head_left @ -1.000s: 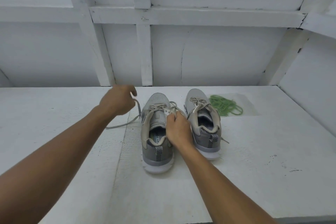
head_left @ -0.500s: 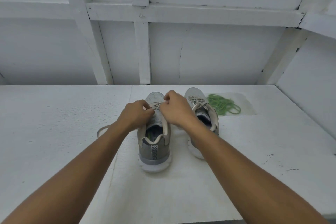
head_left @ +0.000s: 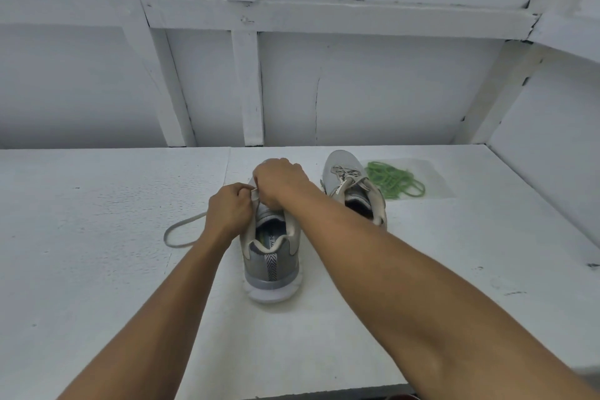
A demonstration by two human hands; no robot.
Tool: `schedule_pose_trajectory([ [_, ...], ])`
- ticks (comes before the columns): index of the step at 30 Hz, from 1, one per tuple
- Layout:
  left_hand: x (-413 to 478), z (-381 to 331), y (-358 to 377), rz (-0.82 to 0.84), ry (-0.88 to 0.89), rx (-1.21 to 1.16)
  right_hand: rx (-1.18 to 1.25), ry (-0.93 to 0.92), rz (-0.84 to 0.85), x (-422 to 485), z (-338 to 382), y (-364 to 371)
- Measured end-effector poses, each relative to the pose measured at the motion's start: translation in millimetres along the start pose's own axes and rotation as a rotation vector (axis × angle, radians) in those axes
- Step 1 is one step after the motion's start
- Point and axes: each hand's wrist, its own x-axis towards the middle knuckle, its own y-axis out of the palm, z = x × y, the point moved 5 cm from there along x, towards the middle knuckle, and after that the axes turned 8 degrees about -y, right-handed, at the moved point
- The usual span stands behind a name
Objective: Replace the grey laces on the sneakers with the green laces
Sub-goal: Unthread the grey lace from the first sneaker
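Two hands: your left hand and right hand have closed in, both pinching the grey lace over the near sneaker.
Change: unlacing has moved further toe-ward.
Green laces: untouched, beyond your right hand.

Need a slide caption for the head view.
Both hands unthread the grey lace from the near sneaker; green laces wait.

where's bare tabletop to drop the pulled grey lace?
Widest bare patch: table left of the grey lace loop, out to the left edge. Also bare: front right, between the right forearm and the right wall. Crowded: both hands over the near sneaker, far sneaker, green laces on clear plastic behind.
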Motion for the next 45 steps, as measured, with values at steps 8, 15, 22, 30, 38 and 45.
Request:
schedule_pose_trajectory([
  [8, -0.6, 3.3, 2.1, -0.022, -0.009, -0.041, -0.125, 0.030, -0.107, 0.3, 0.7, 0.7],
  [15, -2.0, 4.2, 3.9, -0.050, -0.026, -0.073, -0.008, 0.286, -0.141, -1.1, -43.7, -30.0],
  [22, -1.1, 5.9, 4.3, -0.044, -0.008, -0.072, -0.069, -0.002, -0.030, 0.7, -1.3, -0.4],
  [30, -1.2, 8.6, 3.2, -0.029, -0.047, -0.109, -0.035, 0.311, -0.392, -4.9, -49.2, -58.1],
  [38, -1.5, 8.9, 3.9, -0.027, -0.039, -0.103, -0.118, 0.022, 0.008, -2.3, 6.2, 5.9],
  [45, -0.7, 11.1, 3.1, -0.030, -0.050, -0.133, -0.114, 0.220, -0.391, -4.3, -44.5, -58.7],
])
